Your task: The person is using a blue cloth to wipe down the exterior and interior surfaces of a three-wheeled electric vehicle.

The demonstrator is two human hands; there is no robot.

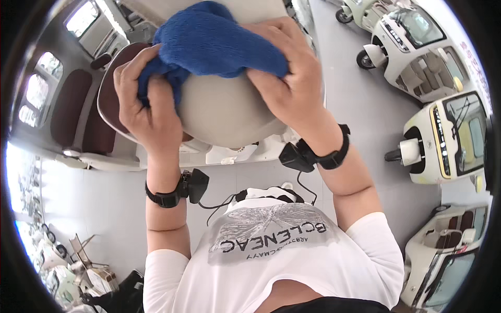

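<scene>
A bunched blue cloth (209, 39) lies over the top of a smooth beige rounded shell (224, 112), which looks like the back of a seat with dark red padding (110, 86) at its left edge. My left hand (148, 101) grips the cloth's left end, fingers curled into its folds against the shell. At the other end, my right hand (289, 70) has the cloth pinched between thumb and fingers. Both hands are level with each other, near the top of the view. The cloth hides the shell's upper part.
To the left is a pale vehicle cabin with dark red seats (73, 107) and windows. Several small cream three-wheeled vehicles (449, 138) stand along the right side. Grey tiled floor (349, 94) lies between. A wooden folding frame (83, 250) and clutter are at lower left.
</scene>
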